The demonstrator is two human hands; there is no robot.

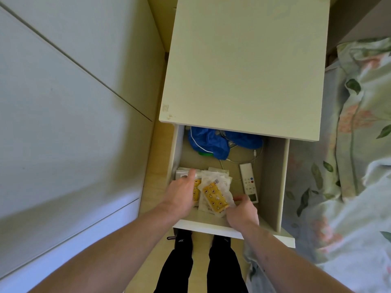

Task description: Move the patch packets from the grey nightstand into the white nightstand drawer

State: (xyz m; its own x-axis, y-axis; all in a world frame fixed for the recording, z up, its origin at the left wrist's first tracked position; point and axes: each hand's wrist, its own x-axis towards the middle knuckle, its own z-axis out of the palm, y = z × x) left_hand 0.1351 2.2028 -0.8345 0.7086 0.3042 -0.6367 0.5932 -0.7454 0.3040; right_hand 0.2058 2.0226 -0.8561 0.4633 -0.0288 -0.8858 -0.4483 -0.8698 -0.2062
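The white nightstand (pixel 245 66) has its drawer (pixel 273 178) pulled open below its top. Several patch packets (pixel 214 193), clear with yellow patterned patches, lie in a loose pile at the drawer's front left. My left hand (pixel 179 194) rests on the left part of the pile, index finger stretched forward onto a packet. My right hand (pixel 242 211) sits at the pile's lower right corner, fingers curled against the edge of the top packet. The grey nightstand is out of view.
A white remote control (pixel 249 181) lies right of the packets. Blue fabric (pixel 211 142) and a thin white cable (pixel 251 157) fill the drawer's back. A bed with floral bedding (pixel 357 144) is on the right, white cabinet doors (pixel 63 123) on the left.
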